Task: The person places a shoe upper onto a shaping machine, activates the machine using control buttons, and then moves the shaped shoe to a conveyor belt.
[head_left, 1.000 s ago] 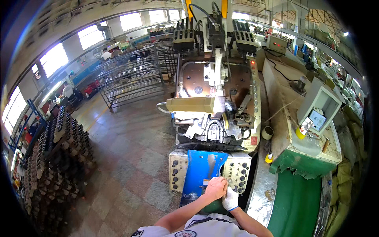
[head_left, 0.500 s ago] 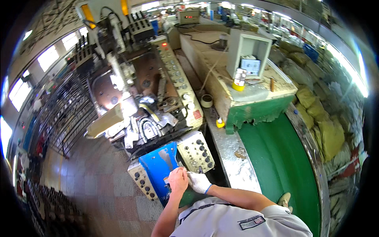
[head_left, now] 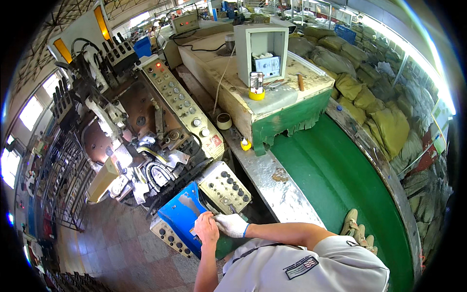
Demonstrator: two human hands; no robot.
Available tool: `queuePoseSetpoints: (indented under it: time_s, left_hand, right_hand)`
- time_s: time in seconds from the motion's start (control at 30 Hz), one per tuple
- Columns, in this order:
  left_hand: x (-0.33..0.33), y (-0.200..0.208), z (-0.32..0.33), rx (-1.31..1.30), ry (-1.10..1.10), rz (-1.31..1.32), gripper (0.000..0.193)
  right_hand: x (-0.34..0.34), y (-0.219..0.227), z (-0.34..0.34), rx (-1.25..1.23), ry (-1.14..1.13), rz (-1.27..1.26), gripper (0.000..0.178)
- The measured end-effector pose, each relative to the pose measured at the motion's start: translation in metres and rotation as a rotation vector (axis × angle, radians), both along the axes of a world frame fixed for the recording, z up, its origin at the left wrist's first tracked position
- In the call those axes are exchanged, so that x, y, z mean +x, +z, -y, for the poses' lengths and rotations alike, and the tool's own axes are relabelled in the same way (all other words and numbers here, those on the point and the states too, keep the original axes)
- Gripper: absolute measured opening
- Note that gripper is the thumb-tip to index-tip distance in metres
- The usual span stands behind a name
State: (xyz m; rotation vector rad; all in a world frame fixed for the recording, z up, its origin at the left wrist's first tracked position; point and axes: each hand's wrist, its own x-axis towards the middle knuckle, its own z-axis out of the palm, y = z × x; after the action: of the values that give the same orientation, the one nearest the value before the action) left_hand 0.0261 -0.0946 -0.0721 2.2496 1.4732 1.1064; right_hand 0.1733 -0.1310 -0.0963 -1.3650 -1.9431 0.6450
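Note:
My left hand (head_left: 206, 228) is bare and closed, its fingers bent over the lower part of a blue panel (head_left: 181, 210). Right against it is my right hand (head_left: 232, 225), in a white knitted glove, fingers closed too. The two hands meet at the fingertips; whatever is between them is hidden. Cream control boxes with black knobs flank the panel: one box (head_left: 225, 187) to the right, another (head_left: 170, 236) to the left. Beyond them stands a machine with a brightly lit metal head (head_left: 154, 173) and bent tubes.
A long control strip (head_left: 182, 104) runs along the machine. A worn bench (head_left: 287, 104) holds a grey open cabinet (head_left: 244, 53), a phone (head_left: 256, 80) on a yellow stand, and a hammer (head_left: 300, 82). To the right are a green trough (head_left: 340, 170) and stacked sacks (head_left: 389, 126).
The view has turned, so machine and bench sit further left in the picture. My hands stay together over the blue panel, with only a slight shift.

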Motion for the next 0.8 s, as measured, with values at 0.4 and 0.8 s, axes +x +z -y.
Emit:
queuePoseSetpoints:
  time_s: [0.4,0.8]
  left_hand:
    - [0.003,0.005,0.002,-0.019,0.008,-0.039,0.015]
    - [0.001,0.0,0.0,-0.056,0.011,-0.021,0.015]
  right_hand:
    - [0.0,-0.003,0.0,-0.033,-0.002,0.008,0.03]
    - [0.003,0.011,0.003,-0.042,0.004,-0.007,0.032]
